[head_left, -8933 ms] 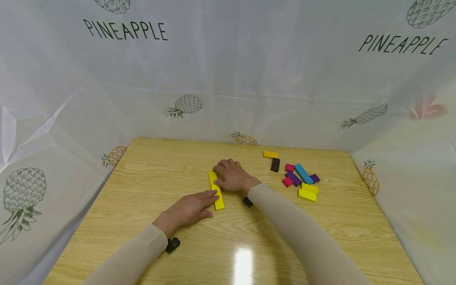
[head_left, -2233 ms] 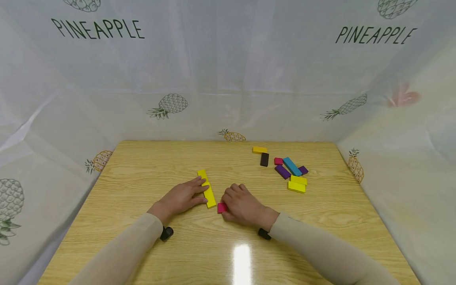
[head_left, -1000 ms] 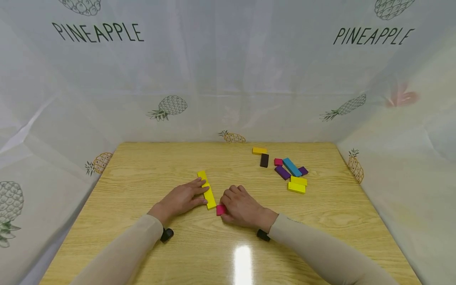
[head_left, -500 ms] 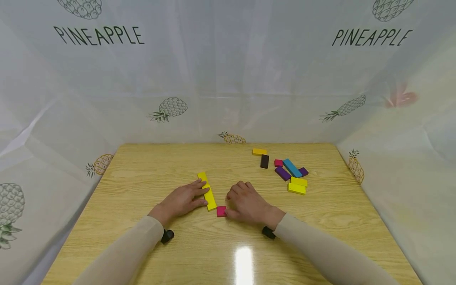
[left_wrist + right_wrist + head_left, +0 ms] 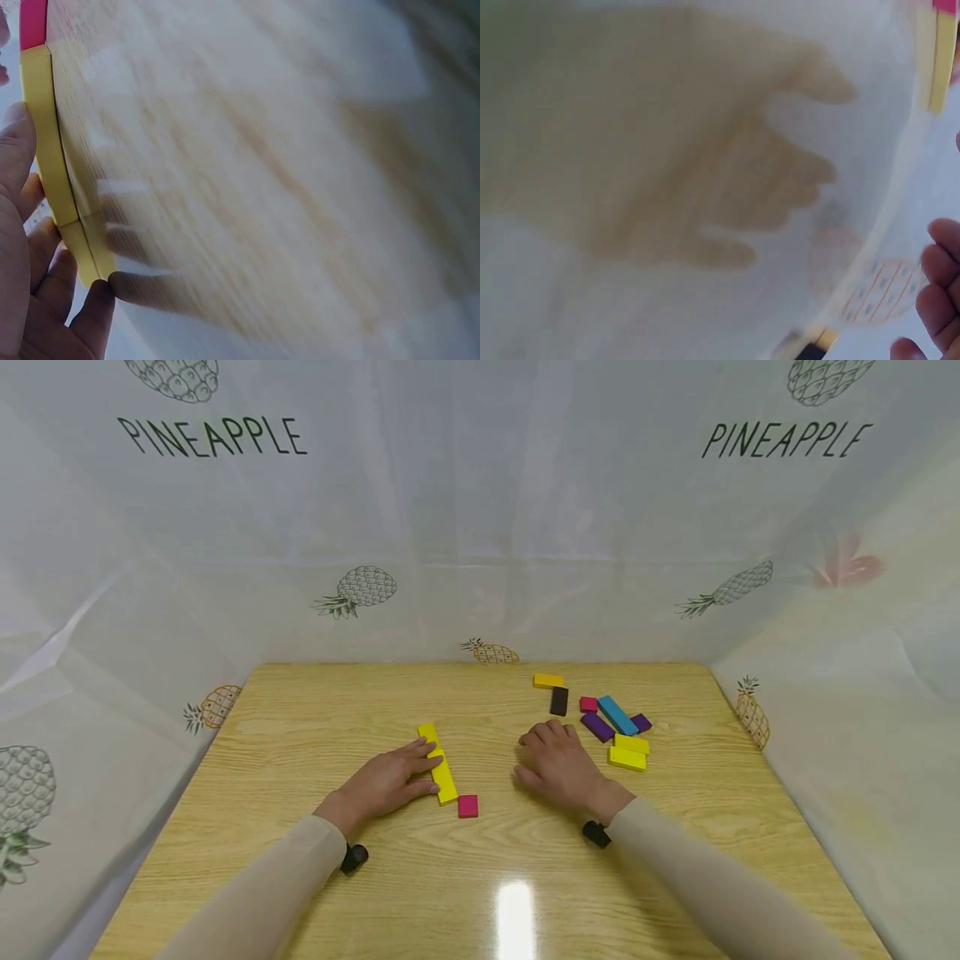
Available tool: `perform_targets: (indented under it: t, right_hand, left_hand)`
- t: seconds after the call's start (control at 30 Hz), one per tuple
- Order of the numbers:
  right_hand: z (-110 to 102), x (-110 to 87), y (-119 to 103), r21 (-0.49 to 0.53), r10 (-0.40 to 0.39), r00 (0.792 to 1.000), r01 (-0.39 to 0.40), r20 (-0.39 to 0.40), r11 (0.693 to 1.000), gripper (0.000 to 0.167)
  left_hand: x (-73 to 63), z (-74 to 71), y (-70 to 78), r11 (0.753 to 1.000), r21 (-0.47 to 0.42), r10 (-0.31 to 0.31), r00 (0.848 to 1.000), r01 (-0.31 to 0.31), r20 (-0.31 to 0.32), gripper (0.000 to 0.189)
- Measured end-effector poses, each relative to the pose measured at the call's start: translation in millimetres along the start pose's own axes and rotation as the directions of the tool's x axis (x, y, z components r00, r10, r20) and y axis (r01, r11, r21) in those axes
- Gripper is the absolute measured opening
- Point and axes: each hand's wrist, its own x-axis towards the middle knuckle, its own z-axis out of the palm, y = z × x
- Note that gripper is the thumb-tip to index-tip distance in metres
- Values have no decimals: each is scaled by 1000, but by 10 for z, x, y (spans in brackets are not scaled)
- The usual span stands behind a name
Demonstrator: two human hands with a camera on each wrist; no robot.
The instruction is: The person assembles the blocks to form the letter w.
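Two yellow blocks lie end to end in a slanting row, the far one (image 5: 427, 732) meeting the near one (image 5: 446, 782). My left hand (image 5: 386, 780) rests against them from the left, its fingertips on their tops and the thumb at the near block's side. A small pink block (image 5: 468, 807) sits at the row's near end; in the left wrist view the pink block (image 5: 33, 24) touches the yellow one (image 5: 46, 135). My right hand (image 5: 564, 768) is over the table to the right, fingers loosely bent and holding nothing. In the right wrist view its fingers (image 5: 939, 289) are parted from any block.
Right of centre at the back lie an orange block (image 5: 548, 681), a black block (image 5: 559, 701), another pink block (image 5: 588, 704), a blue block (image 5: 618, 716), purple blocks (image 5: 597, 727) and two more yellow blocks (image 5: 627, 758). A pineapple-print sheet (image 5: 480, 510) hangs round the wooden table (image 5: 315, 702).
The right hand brought a pink block from the pile to the yellow row's near end, let it go, and moved back right towards the pile. The left hand has stayed at the row lately.
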Motion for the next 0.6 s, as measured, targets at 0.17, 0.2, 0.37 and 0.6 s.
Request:
perform_targets:
  t: [0.17, 0.2, 0.37, 0.6]
  right_hand:
    - [-66, 10, 333, -55, 74, 996, -76, -47, 996, 52]
    - [-82, 13, 398, -66, 80, 995, -84, -61, 994, 54]
    - [-116, 11, 659, -168, 92, 993, -104, -74, 980, 60]
    - [-83, 28, 757, -189, 155, 987, -146, 33, 971, 60]
  left_hand:
    - [-1, -2, -4, 1000, 2, -4, 1000, 4, 8, 58]
    - [-1, 0, -7, 1000, 4, -4, 1000, 4, 9, 58]
    - [5, 11, -26, 1000, 11, 6, 1000, -6, 4, 59]
    - [-3, 19, -25, 1000, 4, -5, 1000, 5, 7, 59]
